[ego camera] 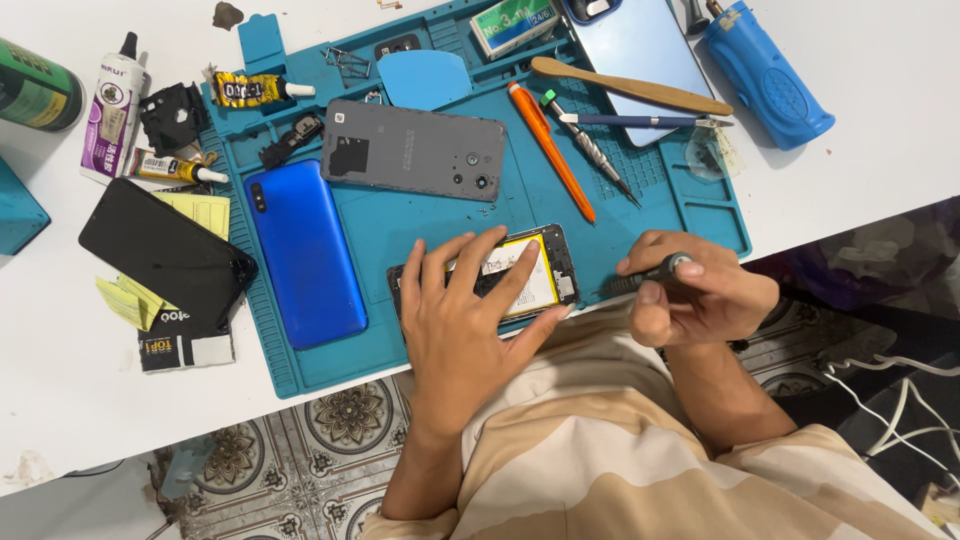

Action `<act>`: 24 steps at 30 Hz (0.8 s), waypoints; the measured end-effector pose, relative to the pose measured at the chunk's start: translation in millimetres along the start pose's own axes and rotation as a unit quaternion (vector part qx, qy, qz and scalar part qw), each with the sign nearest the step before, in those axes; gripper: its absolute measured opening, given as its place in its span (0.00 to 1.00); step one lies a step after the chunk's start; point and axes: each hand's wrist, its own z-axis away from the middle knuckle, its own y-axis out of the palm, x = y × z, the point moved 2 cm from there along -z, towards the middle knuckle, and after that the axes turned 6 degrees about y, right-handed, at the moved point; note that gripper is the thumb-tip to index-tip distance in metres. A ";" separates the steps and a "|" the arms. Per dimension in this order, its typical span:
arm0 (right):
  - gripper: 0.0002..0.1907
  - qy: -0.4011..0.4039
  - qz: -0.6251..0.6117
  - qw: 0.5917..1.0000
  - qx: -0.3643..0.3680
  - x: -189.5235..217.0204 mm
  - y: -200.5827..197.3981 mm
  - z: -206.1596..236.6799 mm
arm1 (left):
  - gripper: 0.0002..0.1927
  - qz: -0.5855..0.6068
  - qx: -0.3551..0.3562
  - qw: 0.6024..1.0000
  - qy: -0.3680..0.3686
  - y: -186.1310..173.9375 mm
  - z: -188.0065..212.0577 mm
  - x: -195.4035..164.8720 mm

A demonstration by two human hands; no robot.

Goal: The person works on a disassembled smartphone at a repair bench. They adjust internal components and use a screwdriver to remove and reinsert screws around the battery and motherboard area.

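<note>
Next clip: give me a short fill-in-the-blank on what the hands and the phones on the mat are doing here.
1. The left hand lies flat on the opened phone, whose battery is ____ in colour.
2. The right hand holds a dark ____ pointed at that phone.
3. The blue phone lies ____ of the opened phone in the picture.
4. The grey back cover rests on the ____ work mat.

Missing words: yellow; screwdriver; left; blue

Matt blue rubbery mat [420,215], glossy blue plastic phone back [305,250], smooth wooden spatula [630,87], glossy white tabletop [60,380]
</note>
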 end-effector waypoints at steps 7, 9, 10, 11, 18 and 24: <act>0.21 -0.013 -0.004 1.000 0.028 -1.5 1.3 -5.3 | 0.26 -0.054 -0.050 0.996 -0.044 10.2 3.3 -2.4; 0.21 -0.001 0.003 0.999 0.039 0.7 1.8 -6.8 | 0.26 -0.079 -0.054 0.994 -0.045 12.4 3.6 -0.8; 0.21 0.004 0.007 0.999 0.049 1.6 2.1 -7.8 | 0.27 -0.077 -0.055 0.994 -0.046 12.9 3.9 0.0; 0.22 0.009 0.012 0.998 0.058 2.6 2.2 -8.8 | 0.27 -0.074 -0.056 0.995 -0.046 13.0 4.4 0.4; 0.23 0.013 0.033 0.996 0.080 7.7 4.9 -14.5 | 0.30 -0.064 -0.053 0.995 -0.047 12.7 5.4 -0.4; 0.23 0.011 0.054 0.992 0.110 7.3 9.1 -19.5 | 0.30 -0.067 -0.051 0.995 -0.046 12.8 5.4 0.6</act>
